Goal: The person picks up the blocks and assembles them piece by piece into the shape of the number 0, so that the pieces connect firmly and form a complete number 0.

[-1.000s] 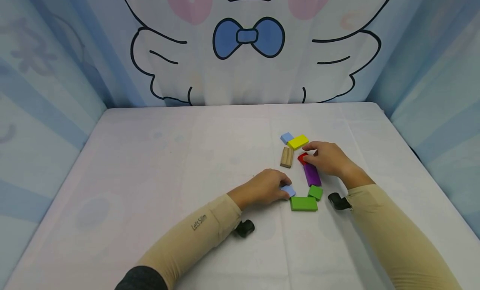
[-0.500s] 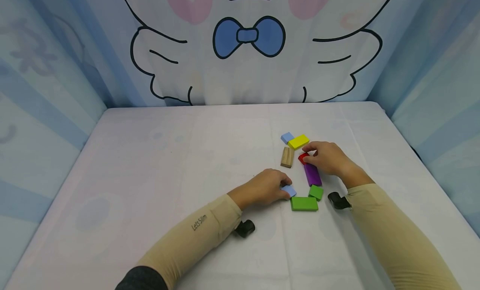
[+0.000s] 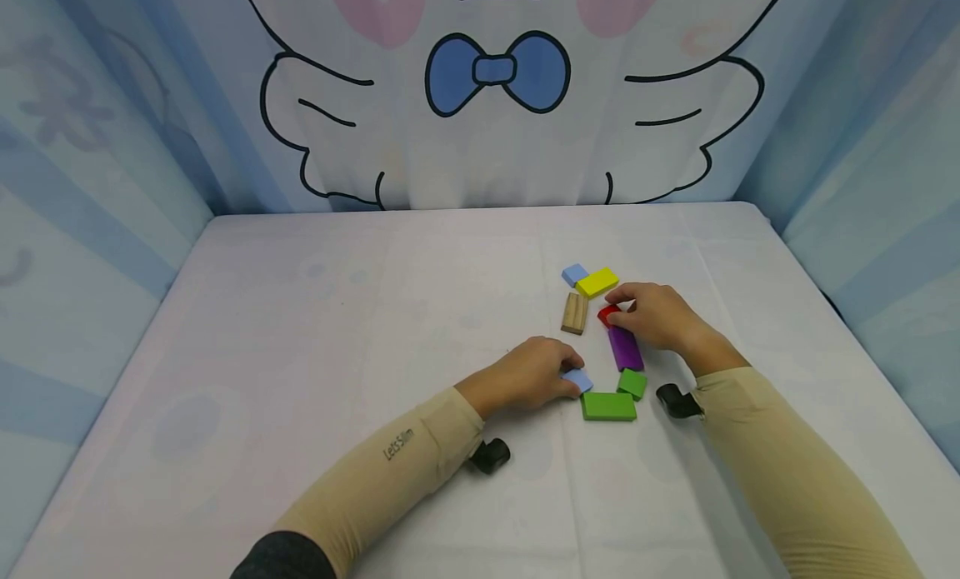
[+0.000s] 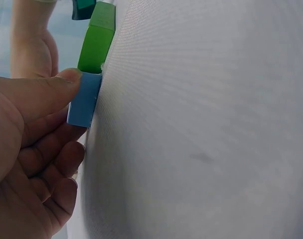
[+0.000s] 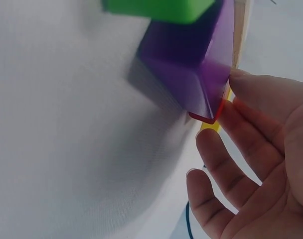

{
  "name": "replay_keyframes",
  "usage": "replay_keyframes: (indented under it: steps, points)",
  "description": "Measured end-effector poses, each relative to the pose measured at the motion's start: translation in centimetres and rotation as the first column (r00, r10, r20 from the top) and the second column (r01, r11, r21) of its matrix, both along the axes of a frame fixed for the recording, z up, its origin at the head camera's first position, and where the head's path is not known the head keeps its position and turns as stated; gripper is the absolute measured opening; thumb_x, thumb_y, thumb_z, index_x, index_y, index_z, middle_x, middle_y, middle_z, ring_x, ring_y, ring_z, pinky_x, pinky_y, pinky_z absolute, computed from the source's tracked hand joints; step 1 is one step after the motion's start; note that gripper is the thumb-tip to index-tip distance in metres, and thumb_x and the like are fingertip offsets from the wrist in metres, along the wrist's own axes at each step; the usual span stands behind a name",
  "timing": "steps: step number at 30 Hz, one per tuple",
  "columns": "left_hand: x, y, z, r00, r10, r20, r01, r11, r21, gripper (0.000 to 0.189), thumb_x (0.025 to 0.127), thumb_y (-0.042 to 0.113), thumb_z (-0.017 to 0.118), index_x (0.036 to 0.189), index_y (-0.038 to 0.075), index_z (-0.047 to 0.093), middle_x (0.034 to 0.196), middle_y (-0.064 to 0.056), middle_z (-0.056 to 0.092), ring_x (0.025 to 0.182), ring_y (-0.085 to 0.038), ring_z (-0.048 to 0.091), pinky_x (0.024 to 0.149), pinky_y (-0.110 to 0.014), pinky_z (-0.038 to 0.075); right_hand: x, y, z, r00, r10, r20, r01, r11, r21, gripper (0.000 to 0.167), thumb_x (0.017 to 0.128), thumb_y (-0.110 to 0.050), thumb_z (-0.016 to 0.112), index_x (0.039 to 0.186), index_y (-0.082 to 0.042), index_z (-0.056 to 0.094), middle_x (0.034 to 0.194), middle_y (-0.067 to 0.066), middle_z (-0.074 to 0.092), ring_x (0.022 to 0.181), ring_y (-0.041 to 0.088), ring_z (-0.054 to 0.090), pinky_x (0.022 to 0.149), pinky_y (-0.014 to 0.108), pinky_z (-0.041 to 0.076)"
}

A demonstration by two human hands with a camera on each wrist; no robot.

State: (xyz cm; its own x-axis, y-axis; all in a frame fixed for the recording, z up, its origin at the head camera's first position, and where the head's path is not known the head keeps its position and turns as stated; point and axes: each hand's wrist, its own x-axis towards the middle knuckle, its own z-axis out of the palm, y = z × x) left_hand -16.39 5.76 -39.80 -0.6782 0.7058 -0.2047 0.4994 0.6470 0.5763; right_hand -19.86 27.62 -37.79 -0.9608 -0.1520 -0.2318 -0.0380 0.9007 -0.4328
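Observation:
My left hand (image 3: 531, 372) pinches a light blue block (image 3: 579, 381) between thumb and fingers. In the left wrist view this blue block (image 4: 84, 102) lies against the end of a long green block (image 4: 97, 47). Farther up, my right hand (image 3: 654, 315) holds a small red block (image 3: 606, 316) with thumb and fingertips. A purple block (image 3: 626, 349) adjoins the red one; its slanted faces show in the right wrist view, where it hides most of the red block (image 5: 204, 118). Below the purple block, a small green block (image 3: 632, 384) sits at the long green block's corner.
Beyond the hands, a plain wooden block (image 3: 574, 314) lies left of the red one. A yellow block (image 3: 597, 282) and another light blue block (image 3: 574, 274) touch behind it. A white cloth covers the table (image 3: 300, 329), with printed curtains (image 3: 495, 154) at the back and sides.

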Motion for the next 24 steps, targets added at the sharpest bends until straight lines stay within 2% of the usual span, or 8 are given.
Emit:
replay_keyframes:
  steps: [8, 14, 19, 24]
  points:
    - [0.0, 0.1, 0.0, 1.000, 0.007, 0.004, -0.007, 1.000, -0.004, 0.038, 0.094, 0.026, 0.073, 0.128, 0.009, 0.068, 0.117, 0.003, 0.070, 0.106, -0.007, 0.060, 0.096, -0.019, 0.044, 0.3, 0.2, 0.4, 1.000, -0.009, -0.028, 0.010, 1.000, 0.022, 0.044, 0.099, -0.025, 0.062, 0.136, -0.001, 0.058, 0.121, 0.024, 0.063, 0.105, 0.037, 0.059, 0.089, 0.050, 0.052]
    - [0.0, 0.1, 0.2, 1.000, 0.017, 0.013, -0.017, 1.000, -0.004, 0.038, 0.094, 0.025, 0.073, 0.128, 0.009, 0.068, 0.117, 0.002, 0.070, 0.107, -0.008, 0.060, 0.096, -0.019, 0.044, 1.0, 0.4, 0.8, 0.999, -0.034, 0.005, 0.034, 0.999, 0.018, 0.047, 0.098, -0.026, 0.063, 0.138, -0.004, 0.056, 0.118, 0.025, 0.062, 0.103, 0.038, 0.057, 0.086, 0.049, 0.053]
    - [0.1, 0.0, 0.2, 1.000, 0.019, 0.019, -0.019, 1.000, -0.005, 0.038, 0.094, 0.025, 0.073, 0.129, 0.009, 0.068, 0.118, 0.003, 0.069, 0.107, -0.008, 0.059, 0.097, -0.019, 0.044, 1.7, 0.8, 0.6, 1.000, -0.018, 0.004, 0.018, 1.000, 0.012, 0.048, 0.097, -0.026, 0.065, 0.139, -0.006, 0.056, 0.117, 0.025, 0.061, 0.102, 0.038, 0.058, 0.080, 0.046, 0.055]
    - [0.1, 0.1, 0.2, 1.000, 0.018, 0.018, -0.017, 1.000, -0.010, 0.038, 0.095, 0.025, 0.073, 0.129, 0.009, 0.068, 0.118, 0.002, 0.069, 0.107, -0.008, 0.059, 0.097, -0.019, 0.044, 2.4, 1.0, 0.6, 1.000, -0.009, -0.013, 0.009, 1.000, -0.007, 0.048, 0.096, -0.027, 0.066, 0.139, -0.007, 0.057, 0.119, 0.025, 0.061, 0.105, 0.040, 0.057, 0.085, 0.052, 0.053]
